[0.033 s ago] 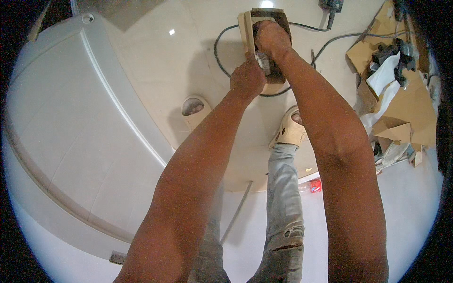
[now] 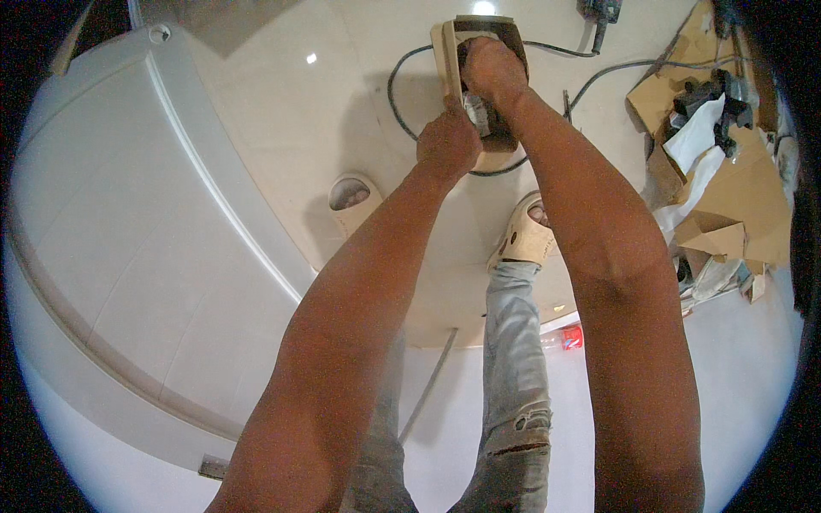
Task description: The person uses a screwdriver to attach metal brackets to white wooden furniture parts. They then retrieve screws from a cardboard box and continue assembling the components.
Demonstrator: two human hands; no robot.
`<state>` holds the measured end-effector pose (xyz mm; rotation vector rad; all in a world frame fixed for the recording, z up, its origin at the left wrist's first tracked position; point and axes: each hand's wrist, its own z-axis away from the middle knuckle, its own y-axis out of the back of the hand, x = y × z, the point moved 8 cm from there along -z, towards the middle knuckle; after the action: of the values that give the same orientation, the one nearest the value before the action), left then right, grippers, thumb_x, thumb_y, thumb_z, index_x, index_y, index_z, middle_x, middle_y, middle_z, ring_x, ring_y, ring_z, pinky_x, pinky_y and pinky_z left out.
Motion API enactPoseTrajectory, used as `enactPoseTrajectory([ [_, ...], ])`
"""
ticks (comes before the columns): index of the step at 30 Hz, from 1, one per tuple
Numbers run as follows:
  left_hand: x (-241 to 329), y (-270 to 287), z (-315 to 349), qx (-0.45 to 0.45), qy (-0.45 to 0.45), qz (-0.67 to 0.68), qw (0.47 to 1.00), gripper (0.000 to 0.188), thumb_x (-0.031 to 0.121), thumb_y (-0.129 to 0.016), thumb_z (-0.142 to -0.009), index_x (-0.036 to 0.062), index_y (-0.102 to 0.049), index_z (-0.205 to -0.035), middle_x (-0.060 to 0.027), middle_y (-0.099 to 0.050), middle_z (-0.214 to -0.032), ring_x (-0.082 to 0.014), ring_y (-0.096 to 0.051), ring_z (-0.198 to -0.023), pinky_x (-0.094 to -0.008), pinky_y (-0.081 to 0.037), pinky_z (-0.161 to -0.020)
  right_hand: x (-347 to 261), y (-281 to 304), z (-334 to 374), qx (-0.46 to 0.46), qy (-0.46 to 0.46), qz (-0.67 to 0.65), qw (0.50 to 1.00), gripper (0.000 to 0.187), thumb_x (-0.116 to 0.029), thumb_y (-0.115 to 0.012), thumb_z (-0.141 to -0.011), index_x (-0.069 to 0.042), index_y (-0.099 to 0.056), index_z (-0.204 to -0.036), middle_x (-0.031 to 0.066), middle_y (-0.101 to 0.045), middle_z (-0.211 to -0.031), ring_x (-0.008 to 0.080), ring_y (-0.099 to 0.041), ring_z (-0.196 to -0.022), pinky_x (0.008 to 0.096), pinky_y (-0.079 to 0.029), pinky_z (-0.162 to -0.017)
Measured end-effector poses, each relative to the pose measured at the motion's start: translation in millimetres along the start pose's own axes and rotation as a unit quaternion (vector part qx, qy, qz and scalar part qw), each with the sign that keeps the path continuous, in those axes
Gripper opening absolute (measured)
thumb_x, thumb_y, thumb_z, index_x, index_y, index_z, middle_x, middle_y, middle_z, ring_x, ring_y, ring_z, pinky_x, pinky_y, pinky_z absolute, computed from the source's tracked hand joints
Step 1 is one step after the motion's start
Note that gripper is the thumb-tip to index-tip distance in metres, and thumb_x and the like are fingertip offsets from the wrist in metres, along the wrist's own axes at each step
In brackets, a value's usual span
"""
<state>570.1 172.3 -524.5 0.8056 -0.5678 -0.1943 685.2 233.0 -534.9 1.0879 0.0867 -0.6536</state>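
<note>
An open cardboard box point(image 2: 441, 60) stands on the floor ahead of me, above my feet. My left hand point(image 2: 450, 145) is closed on the box's near left edge. Down inside the box reaches my right hand point(image 2: 494, 72), its fingers curled; what they hold, if anything, is hidden. Between both hands a whitish, crinkled wrapping point(image 2: 476, 113) shows inside the box.
A black cable point(image 2: 392, 94) loops behind the box to a dark power tool or plug point(image 2: 602, 13). Torn cardboard point(image 2: 753, 184) and scraps lie at right. A white door panel point(image 2: 137, 214) stands at left. A red-labelled plastic bottle point(image 2: 571, 338) lies near my leg.
</note>
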Motion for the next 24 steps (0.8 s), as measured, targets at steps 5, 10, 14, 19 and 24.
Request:
enactPoseTrajectory([
  [5,-7,-1,-3,0.015,0.016,0.016,1.000,0.052,0.017,-0.052,-0.088,-0.0207,-0.039,-0.122,-0.0273,-0.065,-0.081,-0.0343,-0.069,-0.069,-0.0422,-0.057,-0.064,-1,18,-4,-0.004,0.007,-0.062,0.998,0.025,-0.018,-0.060,-0.082,0.003,-0.067,-0.092,0.0249,-0.068,-0.093,0.0384,-0.067,-0.083,0.0430,-0.053,-0.076],
  [10,4,8,2,0.049,-0.253,-0.174,0.950,0.033,0.021,-0.050,-0.092,-0.0074,-0.056,-0.109,-0.0254,-0.063,-0.086,-0.0329,-0.066,-0.084,-0.0436,-0.056,-0.075,16,70,42,0.037,-0.017,-0.203,0.978,0.027,-0.025,-0.064,-0.083,0.001,-0.066,-0.090,0.0144,-0.069,-0.086,0.0252,-0.065,-0.081,0.0363,-0.050,-0.074],
  [14,-43,26,21,-0.026,0.083,0.436,0.896,0.030,0.029,-0.046,-0.098,0.0016,-0.059,-0.092,-0.0133,-0.059,-0.079,-0.0265,-0.059,-0.081,-0.0406,-0.053,-0.072,16,66,113,-0.076,-0.091,-0.377,0.918,0.018,-0.018,-0.063,-0.087,-0.002,-0.066,-0.093,0.0037,-0.066,-0.084,0.0120,-0.059,-0.081,0.0300,-0.048,-0.077],
  [19,-8,2,76,-0.124,0.276,0.755,0.582,0.034,0.035,-0.042,-0.101,0.0083,-0.056,-0.086,-0.0040,-0.055,-0.072,-0.0179,-0.055,-0.069,-0.0345,-0.048,-0.065,-31,47,156,-0.075,0.063,-0.316,0.944,0.018,-0.015,-0.064,-0.085,0.002,-0.065,-0.092,0.0084,-0.066,-0.087,0.0153,-0.061,-0.082,0.0293,-0.048,-0.078],
  [24,-51,-31,85,-0.101,0.344,0.582,0.730,0.033,0.033,-0.043,-0.101,0.0050,-0.056,-0.089,-0.0053,-0.056,-0.072,-0.0229,-0.055,-0.064,-0.0401,-0.046,-0.060,1,15,106,-0.074,-0.080,-0.117,0.987,0.022,-0.020,-0.058,-0.084,-0.001,-0.068,-0.091,0.0226,-0.068,-0.093,0.0400,-0.067,-0.086,0.0478,-0.054,-0.075],
])
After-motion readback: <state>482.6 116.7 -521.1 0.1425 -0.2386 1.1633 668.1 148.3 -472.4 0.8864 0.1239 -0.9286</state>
